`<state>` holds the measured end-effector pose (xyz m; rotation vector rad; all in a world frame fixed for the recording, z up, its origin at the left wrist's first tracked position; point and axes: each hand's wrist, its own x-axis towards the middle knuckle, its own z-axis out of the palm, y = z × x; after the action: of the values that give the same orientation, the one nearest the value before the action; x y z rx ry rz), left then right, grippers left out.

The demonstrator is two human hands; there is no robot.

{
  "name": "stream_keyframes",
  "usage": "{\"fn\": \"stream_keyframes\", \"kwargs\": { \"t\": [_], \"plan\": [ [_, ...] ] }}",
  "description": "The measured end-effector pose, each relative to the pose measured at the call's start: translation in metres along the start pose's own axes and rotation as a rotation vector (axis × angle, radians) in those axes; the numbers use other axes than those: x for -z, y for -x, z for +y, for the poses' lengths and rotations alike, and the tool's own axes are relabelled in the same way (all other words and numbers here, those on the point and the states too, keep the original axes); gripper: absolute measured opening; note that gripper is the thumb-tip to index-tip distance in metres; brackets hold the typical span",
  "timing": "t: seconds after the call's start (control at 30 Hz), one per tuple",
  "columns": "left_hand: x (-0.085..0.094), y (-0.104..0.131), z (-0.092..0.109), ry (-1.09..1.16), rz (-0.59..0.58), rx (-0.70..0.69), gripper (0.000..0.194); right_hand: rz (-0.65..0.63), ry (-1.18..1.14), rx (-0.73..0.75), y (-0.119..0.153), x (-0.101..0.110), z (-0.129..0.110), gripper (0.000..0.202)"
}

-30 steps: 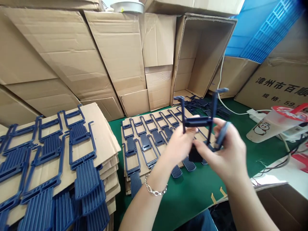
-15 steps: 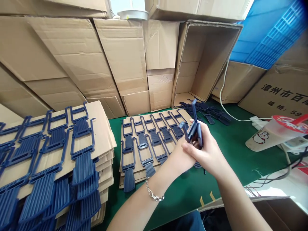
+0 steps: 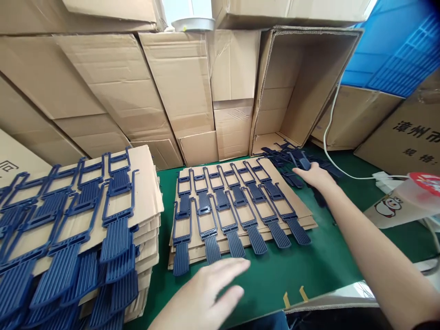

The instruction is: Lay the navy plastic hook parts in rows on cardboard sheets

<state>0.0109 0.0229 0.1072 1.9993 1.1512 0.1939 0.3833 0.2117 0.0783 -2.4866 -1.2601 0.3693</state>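
My left hand (image 3: pixel 213 293) hovers over the green table near the front, its thumb apart from the outstretched fingers, holding nothing. At the far right my right hand (image 3: pixel 318 178) grips a dark blue plastic part (image 3: pixel 303 161) at the edge of a loose pile of similar parts (image 3: pixel 287 176); its fingertips are partly hidden. Left of that hand, dark blue plastic frames with ribbed flaps (image 3: pixel 256 238) lie in two rows on a cardboard sheet (image 3: pixel 304 217). Their flaps overhang the sheet's front edge.
On the left rises a stack of cardboard sheets (image 3: pixel 147 256) bearing more blue frames (image 3: pixel 118 201). An open cardboard box (image 3: pixel 290 82) lies on its side behind the pile. To the right are a white cable (image 3: pixel 328 123), a plastic drink cup (image 3: pixel 388 206) and a blue crate (image 3: pixel 385 46).
Both hands were together, with dark blue plastic between them. They have parted: the right moved right and away to the pile with a part, the left dropped back toward the front, emptied.
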Motion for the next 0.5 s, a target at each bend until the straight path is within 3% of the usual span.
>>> {"fn": "stream_keyframes", "kwargs": {
  "t": [0.1, 0.23, 0.37, 0.5],
  "plan": [
    [-0.004, 0.009, -0.046, 0.064, 0.356, 0.219, 0.037, 0.02, -0.001, -0.123, -0.046, -0.021, 0.036, 0.085],
    [0.0, -0.003, -0.082, 0.04, 0.667, 0.372, 0.046, 0.068, -0.057, -0.122, -0.06, -0.044, 0.066, 0.075],
    [0.006, -0.026, -0.089, -0.053, 0.721, 0.464, 0.054, 0.235, -0.1, 0.026, -0.055, -0.052, 0.069, 0.064],
    [0.006, -0.041, -0.09, 0.024, 0.736, 0.571, 0.065, 0.312, -0.057, 0.332, -0.042, -0.052, 0.054, 0.056]
  ]
}}
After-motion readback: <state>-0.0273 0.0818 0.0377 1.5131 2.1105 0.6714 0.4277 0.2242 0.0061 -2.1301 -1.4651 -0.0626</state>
